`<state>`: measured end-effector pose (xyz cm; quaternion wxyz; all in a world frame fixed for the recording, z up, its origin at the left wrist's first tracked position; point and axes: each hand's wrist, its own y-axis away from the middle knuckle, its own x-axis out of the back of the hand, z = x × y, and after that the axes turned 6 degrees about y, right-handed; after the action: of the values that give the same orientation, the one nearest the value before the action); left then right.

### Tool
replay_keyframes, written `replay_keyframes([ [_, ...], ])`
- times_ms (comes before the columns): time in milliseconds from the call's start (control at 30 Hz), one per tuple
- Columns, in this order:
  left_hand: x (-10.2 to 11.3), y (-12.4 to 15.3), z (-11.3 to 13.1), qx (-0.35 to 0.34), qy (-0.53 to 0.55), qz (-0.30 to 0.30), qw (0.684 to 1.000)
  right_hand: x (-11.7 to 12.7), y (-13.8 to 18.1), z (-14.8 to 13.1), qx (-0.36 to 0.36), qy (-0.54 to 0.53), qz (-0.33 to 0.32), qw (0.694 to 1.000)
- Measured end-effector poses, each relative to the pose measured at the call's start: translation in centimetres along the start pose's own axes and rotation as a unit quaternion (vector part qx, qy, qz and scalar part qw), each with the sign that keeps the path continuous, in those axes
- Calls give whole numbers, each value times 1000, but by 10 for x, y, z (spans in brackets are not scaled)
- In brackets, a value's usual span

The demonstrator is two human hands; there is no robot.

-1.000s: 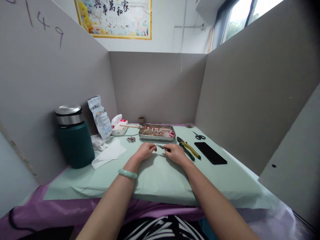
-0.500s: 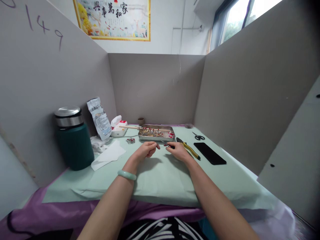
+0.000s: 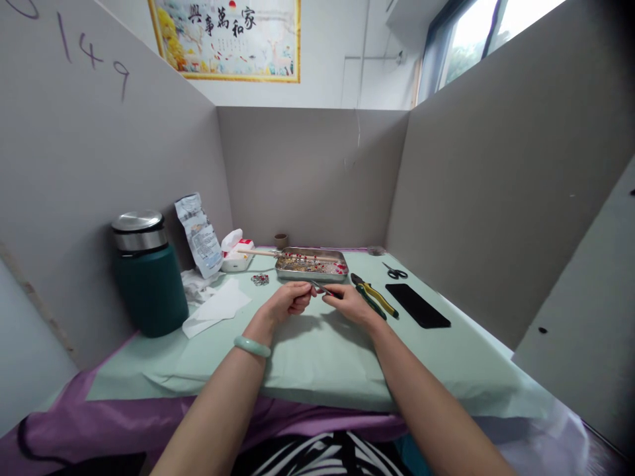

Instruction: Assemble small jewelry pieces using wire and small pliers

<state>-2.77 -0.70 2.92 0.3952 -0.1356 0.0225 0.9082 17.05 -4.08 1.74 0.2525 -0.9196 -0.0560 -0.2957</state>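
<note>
Above the front half of the table, my left hand [image 3: 290, 301] is closed in a pinch. Whatever lies between its fingertips is too small to name. My right hand [image 3: 351, 303] is wrapped round small pliers [image 3: 322, 288] with dark handles and a slim metal nose. That nose points left and reaches the fingertips of my left hand. Just behind both hands sits a metal tray [image 3: 307, 277] holding many tiny red, gold and clear pieces, with a thin wooden stick [image 3: 258, 252] across it. A small heap of beaded pieces [image 3: 260, 279] lies left of the tray.
To the right lie large yellow-and-green pliers [image 3: 380, 301], black scissors [image 3: 395, 272] and a black phone [image 3: 417, 305]. On the left stand a green flask [image 3: 151, 291], a foil pouch [image 3: 199, 235], a tissue pack [image 3: 237, 261] and white paper [image 3: 218, 307]. Grey partitions [image 3: 307, 175] enclose three sides.
My right hand has moved slightly left, bringing the nose of the small pliers from a short gap away to the fingertips of my left hand. The left hand has stayed nearly still.
</note>
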Motion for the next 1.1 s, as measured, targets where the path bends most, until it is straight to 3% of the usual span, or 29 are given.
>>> replay_keyframes([
  [233,-1,2,3,17,31,-15,999,0,0,-1,13,-6,-9,1000],
  [400,-3,3,5,27,28,-5,999,0,-3,4,10,-6,45,999],
  [600,-4,2,5,43,-7,29,999,-4,-3,13,102,158,111,976],
  [733,-4,2,3,58,-26,40,997,-7,-1,15,110,258,148,948],
  [1100,-5,3,4,57,-30,49,997,-7,1,14,108,294,134,940],
])
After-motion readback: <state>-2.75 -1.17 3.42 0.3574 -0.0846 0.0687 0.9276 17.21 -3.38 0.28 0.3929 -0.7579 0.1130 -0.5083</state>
